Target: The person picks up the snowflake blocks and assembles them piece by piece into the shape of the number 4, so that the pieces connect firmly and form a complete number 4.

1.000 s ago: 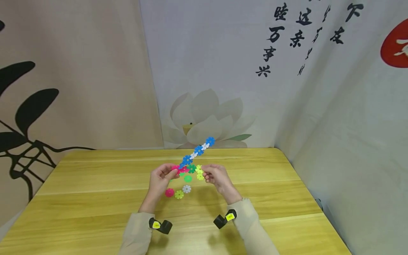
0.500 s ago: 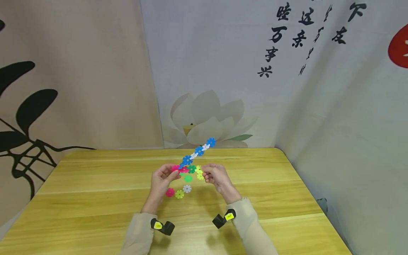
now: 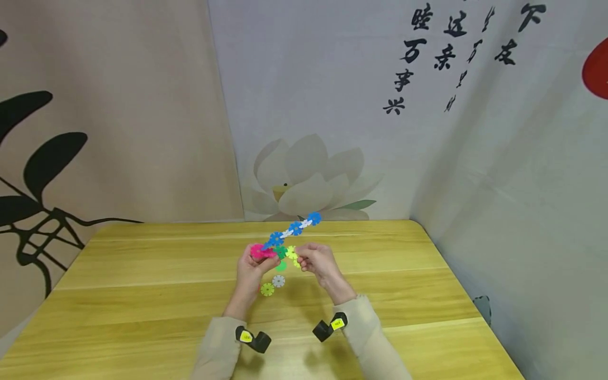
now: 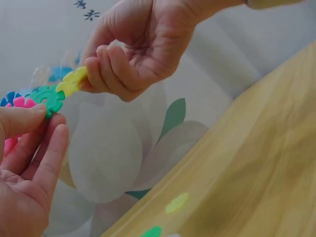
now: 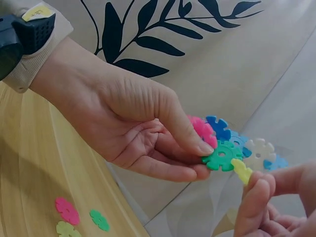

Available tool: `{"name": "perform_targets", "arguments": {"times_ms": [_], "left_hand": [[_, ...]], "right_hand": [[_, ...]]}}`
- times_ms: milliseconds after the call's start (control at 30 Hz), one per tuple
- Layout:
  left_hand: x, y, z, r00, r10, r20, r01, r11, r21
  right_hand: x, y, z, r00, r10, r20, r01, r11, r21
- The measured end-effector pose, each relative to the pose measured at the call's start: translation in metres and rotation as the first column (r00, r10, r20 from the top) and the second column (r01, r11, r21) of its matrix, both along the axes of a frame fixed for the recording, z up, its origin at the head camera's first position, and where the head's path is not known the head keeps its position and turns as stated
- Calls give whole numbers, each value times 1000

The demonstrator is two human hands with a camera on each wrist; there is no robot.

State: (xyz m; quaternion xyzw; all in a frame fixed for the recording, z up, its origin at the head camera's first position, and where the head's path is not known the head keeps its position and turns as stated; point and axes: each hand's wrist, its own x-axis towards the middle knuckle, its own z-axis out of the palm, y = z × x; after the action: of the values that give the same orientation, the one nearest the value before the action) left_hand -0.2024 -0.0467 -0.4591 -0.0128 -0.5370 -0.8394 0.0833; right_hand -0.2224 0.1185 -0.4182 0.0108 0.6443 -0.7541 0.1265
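A chain of interlocking snowflake discs is held up over the table between both hands. Its blue and white discs [image 3: 296,228] slant up to the right from the pink discs [image 3: 258,251]. My left hand [image 3: 248,279] pinches the green disc [image 5: 217,162] between thumb and fingers, beside the pink ones. A yellow disc [image 5: 242,172] meets the green disc's edge, and my right hand [image 3: 324,266] pinches its other side between thumb and curled fingers. In the left wrist view the yellow disc [image 4: 72,82] stands out from the green one, slanting up to the right fingertips.
Loose discs lie on the wooden table [image 3: 142,295] below the hands: light green [image 3: 281,266], white [image 3: 278,281] and yellow-green [image 3: 267,289]. A pink disc [image 5: 67,211] shows in the right wrist view. A curtain [image 3: 313,95] hangs behind the table's far edge.
My left hand has moved right along the chain, its thumb passing from the pink discs to the green one. The blue and white end has dipped. The loose pink disc is now mostly hidden.
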Motion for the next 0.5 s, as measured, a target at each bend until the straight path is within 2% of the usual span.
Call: {"name": "perform_targets", "arguments": {"times_ms": [200,300,500], "left_hand": [[10,12,-3,999,23,49,-27,996,83],[16,17,-5,997,23,74,-29,995,93],[28,26,-8,998,54,45,-57,995,77]], "right_hand": [[9,5,0,1000,15,-11,-15,1000,-9],[15,7,0,1000,29,-7,-30,999,-14],[25,11,-2,999,48,-13,-48,999,-24]]}}
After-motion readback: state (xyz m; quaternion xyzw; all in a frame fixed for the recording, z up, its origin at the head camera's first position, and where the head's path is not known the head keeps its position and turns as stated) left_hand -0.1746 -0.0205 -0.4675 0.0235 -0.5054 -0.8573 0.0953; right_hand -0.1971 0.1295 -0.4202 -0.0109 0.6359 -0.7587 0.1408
